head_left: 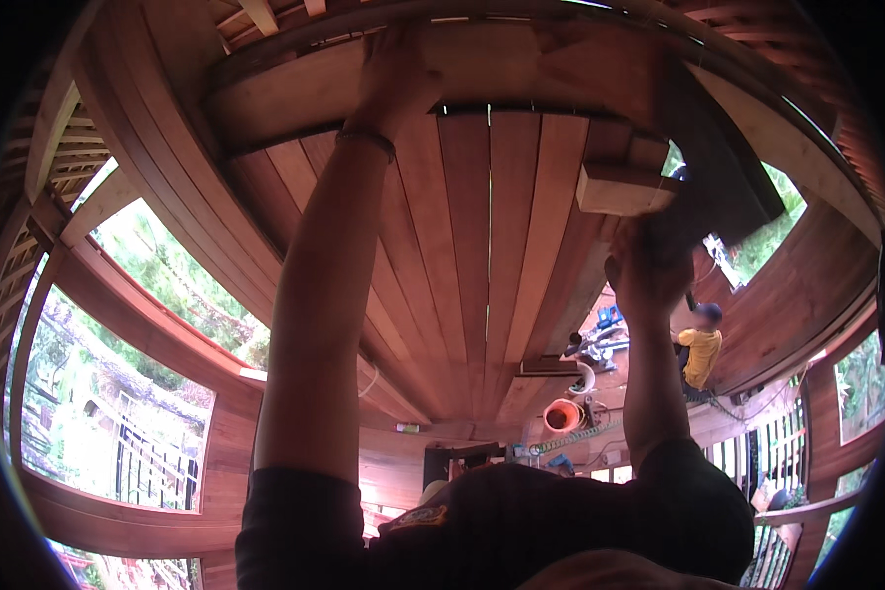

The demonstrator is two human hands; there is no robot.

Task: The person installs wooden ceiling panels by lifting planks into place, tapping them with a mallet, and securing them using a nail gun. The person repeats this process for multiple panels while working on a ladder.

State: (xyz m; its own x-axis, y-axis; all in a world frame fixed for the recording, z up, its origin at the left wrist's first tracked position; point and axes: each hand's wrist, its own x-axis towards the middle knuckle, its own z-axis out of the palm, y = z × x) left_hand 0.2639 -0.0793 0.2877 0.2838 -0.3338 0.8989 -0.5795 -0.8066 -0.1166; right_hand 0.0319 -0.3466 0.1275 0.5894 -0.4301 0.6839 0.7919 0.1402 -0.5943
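Near the top of the view, a long pale board [501, 79] runs crosswise, bowed by the lens, and the person's left hand [398, 84] lies over its face, left of the board's middle, with the fingers toward the upper edge. Shadow and blur swallow the fingertips, so whether they grip that edge or merely press against the wood cannot be told. A dark band [368, 144] circles the left wrist.

Over on the right, the person's right hand [654, 265] is closed around the lower end of a dark tool [713, 152]. The tool rises from the hand up and to the right, its broad, angular body overlapping the right part of the board in the view; whether the two touch cannot be told, and blur hides what kind of tool it is. Just above the right hand and left of the tool, a short wooden block [619, 192] shows its pale face.

Between the forearms, reddish planks [462, 246] stretch down from below the board, with narrow lines of light in some joints. Farther down, an orange bucket [548, 417] stands near a green coiled hose [585, 436], and a co-worker in a yellow top [699, 356] appears beyond the right forearm.
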